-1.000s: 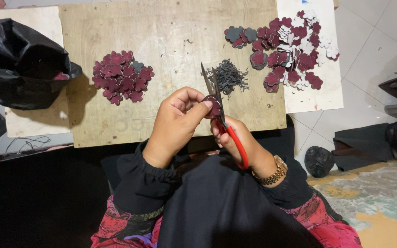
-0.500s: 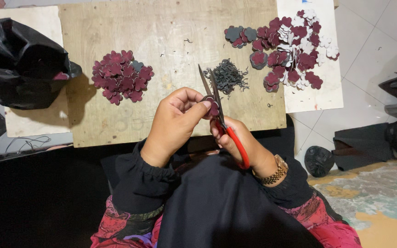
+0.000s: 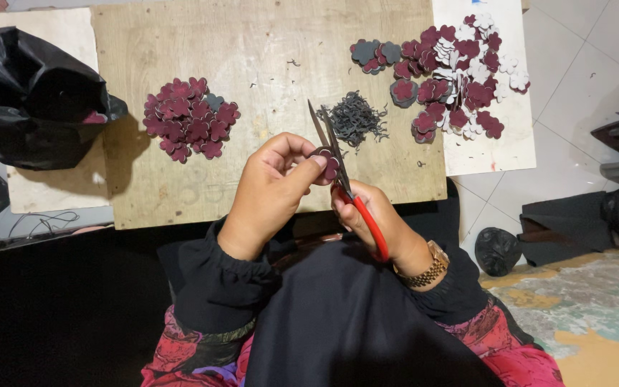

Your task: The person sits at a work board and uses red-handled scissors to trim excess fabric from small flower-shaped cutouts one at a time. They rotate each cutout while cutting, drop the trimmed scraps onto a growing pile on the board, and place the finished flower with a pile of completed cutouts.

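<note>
Starting far left: black plastic bag (image 3: 26,97) slumping over the edge of a pale board (image 3: 44,188). Moving across the plywood board (image 3: 266,57), tidy heap of maroon flower cut-outs (image 3: 189,118) lying well apart from the hands. Coming to centre: left hand (image 3: 270,193) curling in, thumb and fingertips (image 3: 317,163) pinching one small maroon flower piece (image 3: 327,161), holding it just above the board's near edge. Pressing right against that piece, blades of the red-handled scissors (image 3: 342,172) standing slightly parted, tips pointing away from the body. Gripping the red loops, right hand (image 3: 377,222) closing snugly round the handles, gold watch (image 3: 431,266) sitting at the wrist. Just beyond the blade tips, dark tangle of trimmings (image 3: 356,118) resting on the wood. Finishing far right: loose scatter of maroon, grey and white flower shapes (image 3: 453,72) spreading over a white sheet (image 3: 496,150).
</note>
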`<state>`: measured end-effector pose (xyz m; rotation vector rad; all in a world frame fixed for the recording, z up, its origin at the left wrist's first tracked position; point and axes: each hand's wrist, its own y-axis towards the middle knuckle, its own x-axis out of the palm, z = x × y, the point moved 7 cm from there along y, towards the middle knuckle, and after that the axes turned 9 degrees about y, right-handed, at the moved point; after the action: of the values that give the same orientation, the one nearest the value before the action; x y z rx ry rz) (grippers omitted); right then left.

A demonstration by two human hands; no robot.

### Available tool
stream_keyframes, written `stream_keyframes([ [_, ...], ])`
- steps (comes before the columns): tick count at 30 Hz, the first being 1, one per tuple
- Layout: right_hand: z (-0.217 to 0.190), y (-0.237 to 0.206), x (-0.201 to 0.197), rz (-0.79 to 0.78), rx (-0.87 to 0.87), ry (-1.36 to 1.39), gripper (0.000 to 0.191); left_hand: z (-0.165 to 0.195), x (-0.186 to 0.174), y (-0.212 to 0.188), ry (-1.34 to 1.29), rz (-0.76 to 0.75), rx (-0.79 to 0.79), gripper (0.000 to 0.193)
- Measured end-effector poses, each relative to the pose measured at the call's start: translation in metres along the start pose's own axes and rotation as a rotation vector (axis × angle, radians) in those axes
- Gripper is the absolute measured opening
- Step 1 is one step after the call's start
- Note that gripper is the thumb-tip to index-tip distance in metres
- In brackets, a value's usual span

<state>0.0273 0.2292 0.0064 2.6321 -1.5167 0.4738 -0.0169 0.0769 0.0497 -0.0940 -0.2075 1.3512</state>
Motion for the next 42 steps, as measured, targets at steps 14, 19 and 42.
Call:
stream_keyframes([
  [14, -0.015, -0.002, 0.004, -0.041, -0.062, -0.161, 0.067, -0.001, -0.004, 0.000, -0.038, 0.016, 0.009, 0.013],
  [19, -0.013, -0.002, 0.002, -0.022, -0.061, -0.215, 0.068, -0.005, -0.004, 0.000, -0.050, 0.010, 0.012, 0.011],
  [42, 0.011, -0.002, -0.008, 0.006, 0.026, -0.094, 0.049, 0.002, -0.012, -0.002, -0.088, 0.036, 0.035, 0.015],
])
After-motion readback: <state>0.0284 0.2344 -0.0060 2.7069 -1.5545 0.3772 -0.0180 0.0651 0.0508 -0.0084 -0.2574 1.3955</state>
